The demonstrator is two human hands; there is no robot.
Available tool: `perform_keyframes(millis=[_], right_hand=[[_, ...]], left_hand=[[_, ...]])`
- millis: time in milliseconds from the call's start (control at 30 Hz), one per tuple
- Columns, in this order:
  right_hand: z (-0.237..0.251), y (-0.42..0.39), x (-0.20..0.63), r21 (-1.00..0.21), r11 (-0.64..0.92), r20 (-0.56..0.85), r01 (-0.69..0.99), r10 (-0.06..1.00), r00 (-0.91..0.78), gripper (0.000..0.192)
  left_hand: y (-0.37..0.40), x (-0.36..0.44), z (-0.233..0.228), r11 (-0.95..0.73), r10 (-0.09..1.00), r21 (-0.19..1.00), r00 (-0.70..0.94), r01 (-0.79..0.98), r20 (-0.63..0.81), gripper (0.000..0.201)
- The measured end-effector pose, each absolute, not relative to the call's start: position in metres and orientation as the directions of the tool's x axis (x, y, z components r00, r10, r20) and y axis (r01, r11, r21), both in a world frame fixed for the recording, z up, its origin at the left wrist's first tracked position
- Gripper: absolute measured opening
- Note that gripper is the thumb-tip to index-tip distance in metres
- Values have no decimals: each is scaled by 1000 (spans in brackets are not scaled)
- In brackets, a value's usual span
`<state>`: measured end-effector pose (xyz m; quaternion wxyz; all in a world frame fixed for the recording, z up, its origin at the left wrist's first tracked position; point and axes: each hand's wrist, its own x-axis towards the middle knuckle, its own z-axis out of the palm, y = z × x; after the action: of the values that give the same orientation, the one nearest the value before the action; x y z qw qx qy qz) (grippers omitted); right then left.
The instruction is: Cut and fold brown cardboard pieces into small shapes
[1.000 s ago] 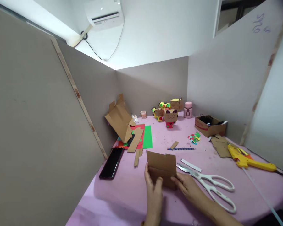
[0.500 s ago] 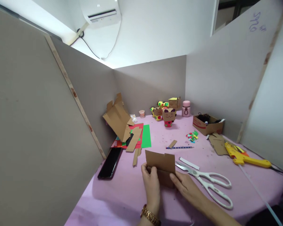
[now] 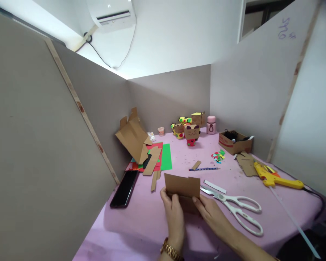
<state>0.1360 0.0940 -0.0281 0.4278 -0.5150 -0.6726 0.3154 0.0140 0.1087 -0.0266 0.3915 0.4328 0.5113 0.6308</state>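
A brown piece of cardboard (image 3: 182,185), creased across its middle, is held between both hands just above the pink tabletop. Its upper flap stands up with a small notch in the top edge, and the lower part lies in shadow. My left hand (image 3: 172,208) is closed on the left side, thumb at the fold. On the right side, my right hand (image 3: 208,210) grips the edge with its thumb near the crease; its other fingers are partly hidden behind the card. White-handled scissors (image 3: 235,204) lie partly open to the right, beside a white paper strip (image 3: 215,186).
At left lie a phone (image 3: 124,189), green paper (image 3: 167,156) and a leaning cardboard sheet (image 3: 132,136). A pencil (image 3: 205,169) and paper scraps (image 3: 218,156) lie beyond. Cardboard animal figures (image 3: 191,135) stand at the back; a yellow glue gun (image 3: 277,179) with its cord is at right.
The whole view shifts slightly, moving things a little to the left. Both hands keep hold of the cardboard, its lower part now tilted a bit further from view.
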Motion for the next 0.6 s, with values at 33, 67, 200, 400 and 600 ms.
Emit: perform_keyframes(millis=[33, 67, 200, 400, 600], right_hand=[[-27, 92, 137, -860, 281, 258, 426, 960, -112, 36], [-26, 91, 137, -857, 288, 262, 428, 958, -120, 38], [-27, 88, 139, -854, 305, 266, 422, 952, -151, 43], [-29, 89, 141, -840, 348, 290, 416, 936, -198, 34], [-25, 92, 139, -838, 304, 270, 453, 953, -139, 46]], left_hand=[[107, 13, -26, -167, 939, 985, -310, -44, 146, 15], [106, 12, -26, -165, 943, 986, -300, -37, 146, 14], [102, 8, -27, -160, 954, 987, -261, -17, 150, 11], [103, 7, -28, -165, 955, 986, -251, -15, 156, 12], [104, 9, -28, -153, 958, 988, -249, -25, 142, 15]])
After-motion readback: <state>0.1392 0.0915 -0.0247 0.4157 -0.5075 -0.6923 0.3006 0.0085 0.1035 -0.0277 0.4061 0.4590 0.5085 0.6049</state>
